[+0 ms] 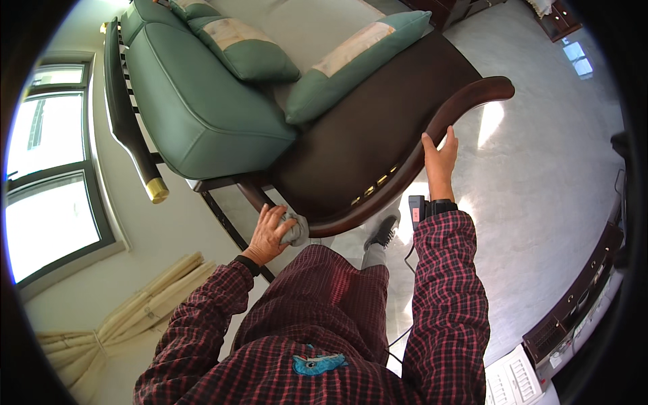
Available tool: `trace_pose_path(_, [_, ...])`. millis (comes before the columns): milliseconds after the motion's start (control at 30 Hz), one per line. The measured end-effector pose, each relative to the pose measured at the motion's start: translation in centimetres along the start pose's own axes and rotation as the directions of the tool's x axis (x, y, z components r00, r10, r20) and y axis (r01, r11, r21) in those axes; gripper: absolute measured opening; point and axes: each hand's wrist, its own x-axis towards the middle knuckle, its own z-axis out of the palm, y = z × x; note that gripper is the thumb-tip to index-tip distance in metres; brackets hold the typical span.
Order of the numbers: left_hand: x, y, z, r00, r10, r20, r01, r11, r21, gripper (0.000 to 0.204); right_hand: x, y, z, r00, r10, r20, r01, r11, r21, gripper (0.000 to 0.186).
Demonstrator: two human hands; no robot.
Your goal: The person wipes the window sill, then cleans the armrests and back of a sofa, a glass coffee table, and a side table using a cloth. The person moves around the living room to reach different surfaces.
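Here the left hand (pixel 268 235) curls over a bunched grey cloth (pixel 295 231), pressing it at the near end of the dark wooden armrest (pixel 466 100); the right hand (pixel 441 158) is at the rail's outer side, thumb and fingers spread. A green pillow (pixel 354 64) leans inside the sofa (pixel 196 115); beyond, a drawered cabinet (pixel 560 22) hides its contents.

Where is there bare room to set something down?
Bare: grey floor between the right hand and dark cabinet; dark brown surface between curved armrest and green pillow, slope unclear. Crowded: the armrest's near end, with the left hand and grey cloth.
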Motion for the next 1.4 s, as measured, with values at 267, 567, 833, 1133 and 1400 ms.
trace_pose_path(267, [10.6,13.1,6.6,0.919,-0.325,-0.224,0.270,0.932,-0.243,0.059,4.2,0.0,-1.8,0.998,-0.002,0.065,-0.001,0.999,0.051,0.094])
trace_pose_path(567, [7.4,12.5,5.9,0.889,-0.388,-0.244,0.362,0.921,-0.147,0.064,14.9,-1.9,-1.9,0.845,-0.529,-0.076,0.391,0.709,-0.588,0.076])
trace_pose_path(833, [7.8,13.1,5.5,0.780,-0.537,-0.320,0.535,0.838,-0.103,0.057,19.2,-2.4,-2.1,0.923,-0.374,0.088,0.281,0.503,-0.817,0.060])
trace_pose_path(1133, [17.7,13.3,4.8,0.933,-0.358,0.033,0.309,0.751,-0.583,0.053,23.2,-3.5,-2.7,0.928,-0.338,0.155,0.275,0.342,-0.899,0.052])
trace_pose_path(1400, [15.6,-1.0,5.4,0.116,-0.983,-0.144,0.899,0.166,-0.406,0.070,22.0,-3.3,-2.6,0.888,-0.444,0.121,0.330,0.430,-0.841,0.031])
